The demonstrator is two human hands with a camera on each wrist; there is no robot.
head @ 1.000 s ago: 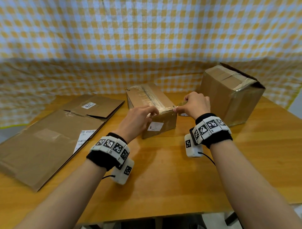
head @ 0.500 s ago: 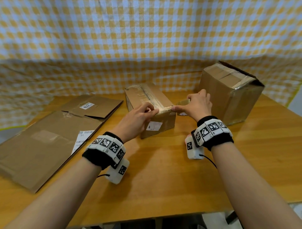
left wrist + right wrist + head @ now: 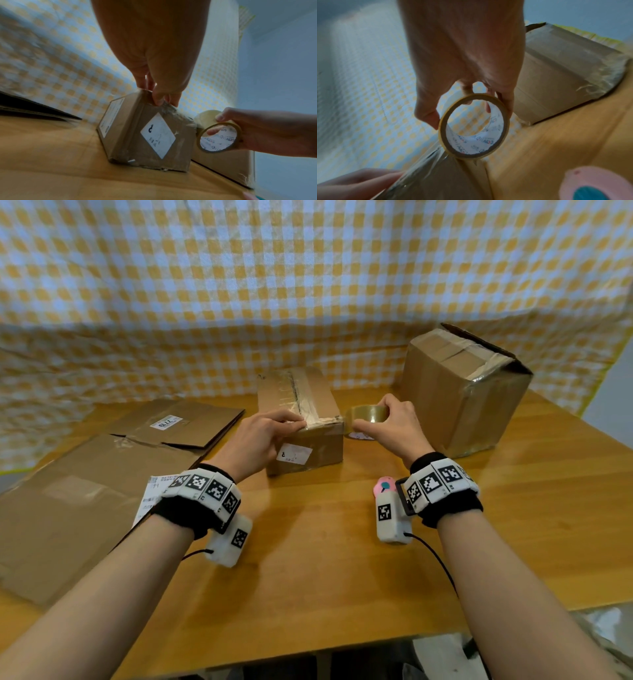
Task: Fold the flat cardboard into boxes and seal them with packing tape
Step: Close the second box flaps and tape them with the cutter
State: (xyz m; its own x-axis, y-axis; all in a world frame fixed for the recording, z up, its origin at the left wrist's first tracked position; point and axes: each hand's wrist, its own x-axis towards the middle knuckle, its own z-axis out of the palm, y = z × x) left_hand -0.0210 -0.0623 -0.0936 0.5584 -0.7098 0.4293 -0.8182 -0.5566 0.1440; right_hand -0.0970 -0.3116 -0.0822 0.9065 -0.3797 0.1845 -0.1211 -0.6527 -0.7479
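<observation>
Cardboard still flat (image 3: 85, 491) lies at the left of the worktop (image 3: 325, 570), two pieces, one overlapping the other, waiting their turn. Next along, the small box (image 3: 301, 422) stands mid-worktop with tape already run along its top seam and over the near edge. The left hand (image 3: 260, 436) has its fingertips (image 3: 158, 100) curled down on that near top edge, pinning the strip where it turns the corner; this grip holds nothing loose, it presses. Just right of the box, the right hand (image 3: 390, 426) holds the tape roll (image 3: 364, 417) with thumb on one side and fingers hooked through the core, the roll close to the box corner with a short run of tape stretched back to it. To finish this step well, I would keep the left fingers firm on the stuck end so it cannot peel, hold the run taut and low, and break the tape close to the box, then smooth the tail down the front face. A pink object (image 3: 383, 486) near the right wrist may be a cutter; I cannot tell. Farthest right stands the big box (image 3: 459, 392), taped across its top.
</observation>
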